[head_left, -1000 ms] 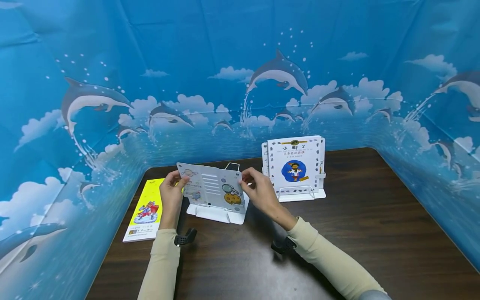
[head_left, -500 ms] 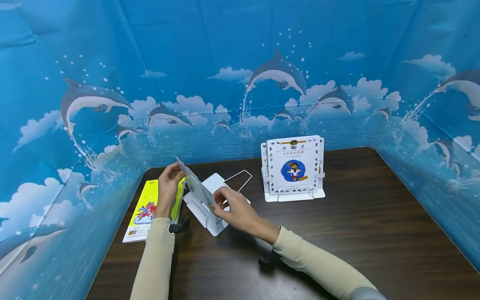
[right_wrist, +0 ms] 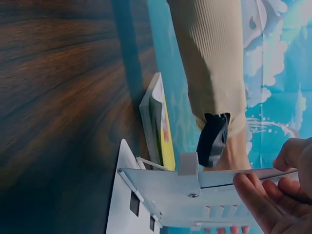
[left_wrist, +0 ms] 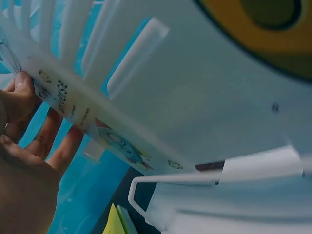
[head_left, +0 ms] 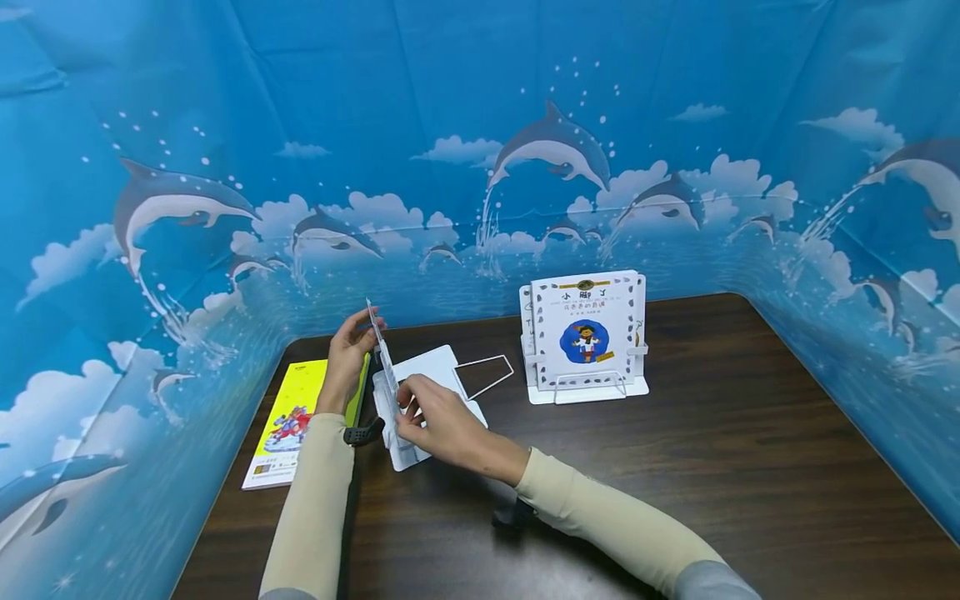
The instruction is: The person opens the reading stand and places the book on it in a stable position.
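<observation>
A white folding book stand [head_left: 431, 365] sits turned on the table, its printed back panel [head_left: 385, 360] seen nearly edge-on in the head view. My left hand [head_left: 347, 354] holds the panel's far edge, with the thumb [left_wrist: 23, 85] on the printed face and the fingers behind. At the near edge, my right hand [head_left: 442, 421] pinches the panel between thumb and fingers. In the left wrist view, slots and cartoon prints show on the panel, above a wire page holder [left_wrist: 170, 179]. Behind the stand, a wire leg [head_left: 504, 360] sticks out to the right.
A yellow-and-white book [head_left: 306, 375] lies left of the stand, partly behind my left forearm. To the right, a second white stand [head_left: 641, 387] holds a picture book [head_left: 585, 329] upright. A dolphin-printed blue curtain [head_left: 450, 125] borders the dark wooden table [head_left: 712, 458].
The stand has swung from facing me to nearly edge-on, exposing its rear side and wire leg. My right hand has moved left and nearer with it; my left hand stays near its place.
</observation>
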`<action>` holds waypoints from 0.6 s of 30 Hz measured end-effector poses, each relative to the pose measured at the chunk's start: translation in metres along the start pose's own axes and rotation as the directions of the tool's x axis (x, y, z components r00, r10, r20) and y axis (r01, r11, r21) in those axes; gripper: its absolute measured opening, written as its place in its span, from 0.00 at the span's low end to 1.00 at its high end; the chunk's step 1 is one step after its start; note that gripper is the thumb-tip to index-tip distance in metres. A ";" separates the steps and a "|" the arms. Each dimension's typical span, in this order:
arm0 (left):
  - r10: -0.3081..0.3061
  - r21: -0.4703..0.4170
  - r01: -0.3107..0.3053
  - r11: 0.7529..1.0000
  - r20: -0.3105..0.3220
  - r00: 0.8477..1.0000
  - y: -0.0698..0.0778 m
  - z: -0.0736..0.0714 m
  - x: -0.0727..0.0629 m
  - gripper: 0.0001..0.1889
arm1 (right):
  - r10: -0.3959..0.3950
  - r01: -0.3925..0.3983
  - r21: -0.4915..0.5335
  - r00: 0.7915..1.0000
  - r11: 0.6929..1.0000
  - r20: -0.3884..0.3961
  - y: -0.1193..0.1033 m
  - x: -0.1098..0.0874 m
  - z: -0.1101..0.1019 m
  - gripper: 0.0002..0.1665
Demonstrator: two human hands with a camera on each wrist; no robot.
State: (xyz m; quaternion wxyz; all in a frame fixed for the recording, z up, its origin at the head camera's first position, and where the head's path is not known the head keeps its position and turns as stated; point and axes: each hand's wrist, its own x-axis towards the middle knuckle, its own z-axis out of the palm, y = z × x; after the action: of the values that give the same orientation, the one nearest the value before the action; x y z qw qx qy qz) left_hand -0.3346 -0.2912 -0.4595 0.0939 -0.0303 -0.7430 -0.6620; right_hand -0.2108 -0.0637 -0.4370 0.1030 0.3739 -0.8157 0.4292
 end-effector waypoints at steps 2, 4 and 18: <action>-0.002 0.003 0.002 1.000 0.023 1.000 0.001 0.004 0.004 0.24 | 0.004 -0.004 -0.010 1.000 1.000 0.019 0.000 0.003 0.001 0.12; -0.005 0.033 0.003 0.999 0.050 0.999 0.001 0.007 0.007 0.24 | -0.003 0.004 -0.024 0.999 1.000 0.033 0.000 0.005 0.001 0.12; 0.001 0.125 -0.021 0.992 0.157 0.988 0.003 0.024 0.018 0.25 | -0.023 0.031 -0.089 0.996 0.996 0.090 0.004 0.013 -0.004 0.12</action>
State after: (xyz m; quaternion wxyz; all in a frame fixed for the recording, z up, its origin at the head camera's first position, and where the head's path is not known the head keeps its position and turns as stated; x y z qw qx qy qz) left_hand -0.3545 -0.2686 -0.4555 0.0405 -0.0801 -0.7883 -0.6087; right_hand -0.2232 -0.0659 -0.4307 0.0892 0.3984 -0.8331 0.3732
